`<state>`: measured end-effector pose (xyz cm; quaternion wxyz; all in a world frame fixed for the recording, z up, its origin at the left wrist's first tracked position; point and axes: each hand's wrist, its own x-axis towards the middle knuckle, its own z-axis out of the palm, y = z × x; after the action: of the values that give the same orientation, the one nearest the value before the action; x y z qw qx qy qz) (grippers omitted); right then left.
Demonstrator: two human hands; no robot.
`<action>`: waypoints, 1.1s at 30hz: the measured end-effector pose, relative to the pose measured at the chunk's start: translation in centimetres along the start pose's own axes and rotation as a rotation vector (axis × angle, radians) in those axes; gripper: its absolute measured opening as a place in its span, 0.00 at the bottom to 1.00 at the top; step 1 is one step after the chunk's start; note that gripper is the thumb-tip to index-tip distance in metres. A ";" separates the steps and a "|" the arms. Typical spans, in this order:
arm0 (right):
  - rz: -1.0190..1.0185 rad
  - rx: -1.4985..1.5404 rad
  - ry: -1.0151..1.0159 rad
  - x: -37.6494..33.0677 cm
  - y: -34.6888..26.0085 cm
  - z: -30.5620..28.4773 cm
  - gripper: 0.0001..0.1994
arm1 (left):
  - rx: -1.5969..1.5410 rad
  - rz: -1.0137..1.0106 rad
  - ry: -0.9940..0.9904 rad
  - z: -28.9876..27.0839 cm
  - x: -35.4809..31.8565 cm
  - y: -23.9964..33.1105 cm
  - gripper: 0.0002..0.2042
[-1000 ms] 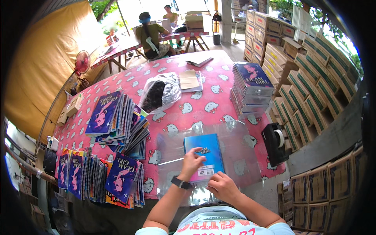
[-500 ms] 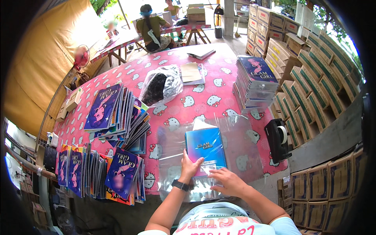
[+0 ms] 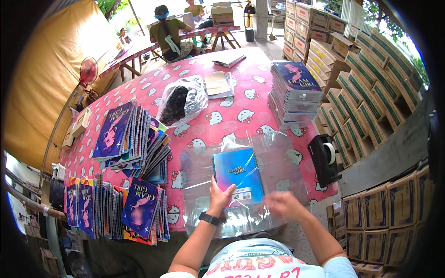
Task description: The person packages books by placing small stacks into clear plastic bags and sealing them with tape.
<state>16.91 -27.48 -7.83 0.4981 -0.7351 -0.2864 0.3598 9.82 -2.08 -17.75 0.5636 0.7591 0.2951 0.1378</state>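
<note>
The left hand [image 3: 219,195], a black watch at its wrist, has its fingers closed on the lower edge of a blue spiral-bound notebook [image 3: 238,172]. The notebook lies on clear plastic sleeves [image 3: 273,153] spread over the pink patterned desk [image 3: 241,104]. At four o'clock from the notebook, the right hand [image 3: 286,205] is blurred; I cannot tell how its fingers stand. At one o'clock stands a stack of purple-covered notebooks [image 3: 294,92].

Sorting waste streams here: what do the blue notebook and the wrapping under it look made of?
Blue notebook: glossy printed card cover, probably paper inside, with a spiral binding along its right edge. Clear sleeves: thin transparent plastic film, shiny and wrinkled; the tablecloth shows through.
</note>
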 end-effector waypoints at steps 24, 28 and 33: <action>0.171 -0.306 0.419 10.1 6.1 2.9 0.48 | -0.843 -0.264 -0.036 -0.4 -2.0 1.2 0.19; 0.075 -0.288 0.412 10.0 5.9 1.7 0.48 | -0.861 -0.283 -0.068 -0.3 -1.7 0.8 0.21; 0.144 -0.052 0.302 10.3 5.6 0.8 0.48 | -0.807 -0.283 -0.063 0.6 -1.3 -0.4 0.22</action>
<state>22.59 -20.96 -15.83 0.4892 -0.8121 -0.1640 0.2727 8.95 -3.23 -18.16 0.8375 0.4337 0.3014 0.1400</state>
